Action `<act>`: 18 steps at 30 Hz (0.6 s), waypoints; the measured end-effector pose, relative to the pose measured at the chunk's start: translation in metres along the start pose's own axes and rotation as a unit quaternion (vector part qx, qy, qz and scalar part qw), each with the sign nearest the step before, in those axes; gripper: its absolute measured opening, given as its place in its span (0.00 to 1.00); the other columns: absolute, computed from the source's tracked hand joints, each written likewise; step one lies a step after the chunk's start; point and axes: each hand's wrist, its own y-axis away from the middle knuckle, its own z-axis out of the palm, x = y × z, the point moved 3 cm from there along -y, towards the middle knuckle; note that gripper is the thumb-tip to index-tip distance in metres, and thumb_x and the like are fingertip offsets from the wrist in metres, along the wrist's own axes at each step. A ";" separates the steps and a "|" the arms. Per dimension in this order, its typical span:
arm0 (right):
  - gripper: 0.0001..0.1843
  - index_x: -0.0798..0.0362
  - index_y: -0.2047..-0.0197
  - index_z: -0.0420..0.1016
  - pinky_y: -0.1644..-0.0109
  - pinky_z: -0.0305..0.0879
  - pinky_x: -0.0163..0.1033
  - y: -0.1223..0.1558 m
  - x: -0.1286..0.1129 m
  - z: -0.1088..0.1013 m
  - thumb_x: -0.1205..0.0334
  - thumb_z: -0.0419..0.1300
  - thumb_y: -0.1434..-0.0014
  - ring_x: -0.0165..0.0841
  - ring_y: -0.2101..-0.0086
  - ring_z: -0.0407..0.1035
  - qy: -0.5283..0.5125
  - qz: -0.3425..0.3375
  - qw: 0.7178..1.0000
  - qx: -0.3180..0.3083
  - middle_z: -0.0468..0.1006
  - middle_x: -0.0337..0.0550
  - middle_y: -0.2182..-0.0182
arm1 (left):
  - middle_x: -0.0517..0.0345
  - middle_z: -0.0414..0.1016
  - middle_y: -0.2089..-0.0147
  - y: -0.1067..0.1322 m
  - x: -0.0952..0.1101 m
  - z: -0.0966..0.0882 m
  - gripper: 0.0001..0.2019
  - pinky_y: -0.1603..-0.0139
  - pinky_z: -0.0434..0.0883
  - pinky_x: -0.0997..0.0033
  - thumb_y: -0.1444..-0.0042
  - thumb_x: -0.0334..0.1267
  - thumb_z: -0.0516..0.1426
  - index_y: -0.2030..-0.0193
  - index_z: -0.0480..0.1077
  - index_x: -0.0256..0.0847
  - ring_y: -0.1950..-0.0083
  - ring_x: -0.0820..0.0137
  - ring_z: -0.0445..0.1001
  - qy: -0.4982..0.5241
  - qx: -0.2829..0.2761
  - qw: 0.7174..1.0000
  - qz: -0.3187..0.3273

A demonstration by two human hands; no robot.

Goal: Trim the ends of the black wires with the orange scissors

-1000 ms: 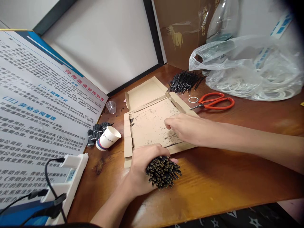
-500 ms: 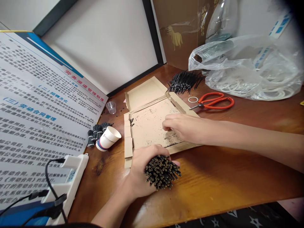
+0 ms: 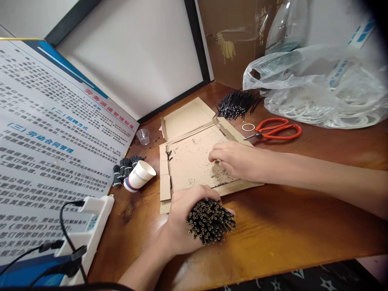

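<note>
Tabletop (image 3: 291,218), glossy wood, below a dark-framed white panel (image 3: 136,52): my left hand (image 3: 182,212) grasps black tubes (image 3: 209,222); my right hand (image 3: 236,161), over cardboard (image 3: 189,155), has a grip I cannot tell.

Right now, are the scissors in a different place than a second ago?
No. Judged against the table, the scissors haven't shifted any way: their tip is still at the edge of the cardboard.

I see a power strip (image 3: 100,226) beside a printed board (image 3: 45,133), a paper cup (image 3: 140,176), and farther back a brown box (image 3: 228,68).
</note>
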 end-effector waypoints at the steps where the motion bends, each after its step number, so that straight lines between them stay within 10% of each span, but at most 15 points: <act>1: 0.13 0.54 0.60 0.73 0.60 0.59 0.40 0.000 0.000 0.000 0.75 0.51 0.44 0.37 0.61 0.68 0.000 0.001 1.000 0.002 0.74 0.47 0.61 | 0.64 0.68 0.72 0.000 0.000 0.000 0.13 0.73 0.65 0.79 0.50 0.21 0.63 0.64 0.67 0.39 0.74 0.79 0.64 -0.002 -0.002 1.000 -0.002; 18: 0.14 0.54 0.59 0.73 0.61 0.57 0.40 0.000 0.003 0.003 0.75 0.51 0.44 0.36 0.61 0.68 0.014 0.007 1.000 -0.002 0.73 0.47 0.60 | 0.63 0.69 0.72 0.000 -0.001 -0.001 0.11 0.74 0.65 0.77 0.48 0.25 0.64 0.64 0.67 0.40 0.75 0.76 0.65 -0.041 -0.003 0.999 -0.011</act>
